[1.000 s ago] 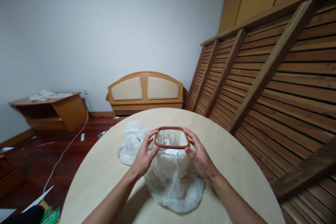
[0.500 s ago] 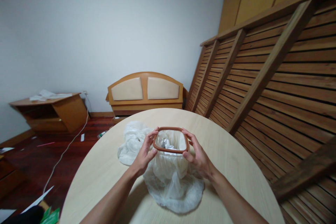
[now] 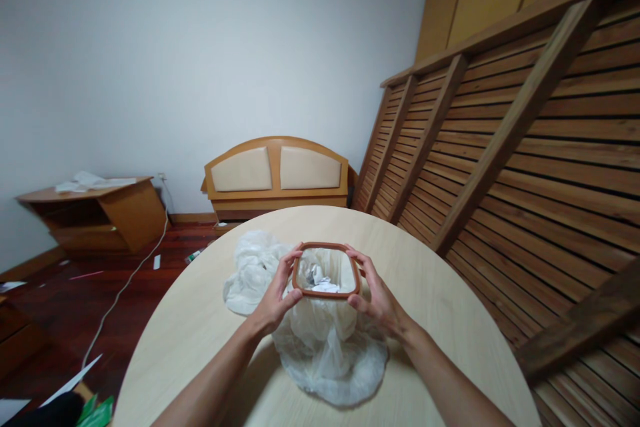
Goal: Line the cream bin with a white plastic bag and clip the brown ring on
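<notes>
Both my hands grip a brown rounded-square rim ring (image 3: 327, 294) at the mouth of a small trash can. My left hand (image 3: 281, 293) closes on the ring's left side, thumb at the near corner and fingers at the far one. On the opposite side my right hand (image 3: 373, 293) holds it the same way. A translucent white plastic bag (image 3: 333, 347) lines the can and drapes over its outside, spreading onto the table in front. Crumpled white paper (image 3: 323, 282) lies inside. The can's body is hidden under the bag.
Another crumpled white plastic bag (image 3: 253, 273) lies left of the can on the round pale table (image 3: 430, 320). Slatted wooden panels (image 3: 525, 200) lean along the right. Behind are a headboard (image 3: 276, 199) and a low wooden cabinet (image 3: 130, 213); a white cable (image 3: 125, 287) crosses the floor.
The near edge of the ring has tipped slightly down toward me, and my thumbs have lowered with it. More of the paper inside shows. The bags have stayed in place.
</notes>
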Tool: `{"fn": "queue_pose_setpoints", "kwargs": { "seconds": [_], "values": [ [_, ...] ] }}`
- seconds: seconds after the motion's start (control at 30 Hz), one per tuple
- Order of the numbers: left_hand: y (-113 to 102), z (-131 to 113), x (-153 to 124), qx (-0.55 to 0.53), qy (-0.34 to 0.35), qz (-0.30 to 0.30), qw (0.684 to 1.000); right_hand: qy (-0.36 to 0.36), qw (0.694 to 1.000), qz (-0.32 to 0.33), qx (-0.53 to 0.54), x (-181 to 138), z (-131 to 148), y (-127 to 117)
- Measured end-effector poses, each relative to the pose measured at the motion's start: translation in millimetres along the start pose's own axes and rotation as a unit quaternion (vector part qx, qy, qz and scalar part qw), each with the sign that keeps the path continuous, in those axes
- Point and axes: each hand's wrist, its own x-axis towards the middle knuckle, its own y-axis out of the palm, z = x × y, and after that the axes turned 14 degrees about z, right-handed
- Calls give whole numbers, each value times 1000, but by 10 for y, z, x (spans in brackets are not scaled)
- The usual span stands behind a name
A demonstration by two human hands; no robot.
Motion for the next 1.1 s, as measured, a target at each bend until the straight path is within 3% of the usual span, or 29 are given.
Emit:
{"fn": "queue_pose_setpoints", "kwargs": {
  "seconds": [0.43, 0.93, 1.03, 1.1],
  "values": [
    [-59, -25, -18, 70, 0, 35, 997, 14, 1000, 21, -16, -14, 8, -41],
    [-4, 23, -45, 93, 13, 4, 996, 5, 1000, 11, 19, -12, -60, 52],
    [-120, -3, -81, 167, -38, 5, 985, 6, 1000, -17, -17, -33, -31, 50],
    [-244, 33, -113, 283, -84, -38, 955, -15, 996, -37, -78, -49, 10, 54]
  ]
}}
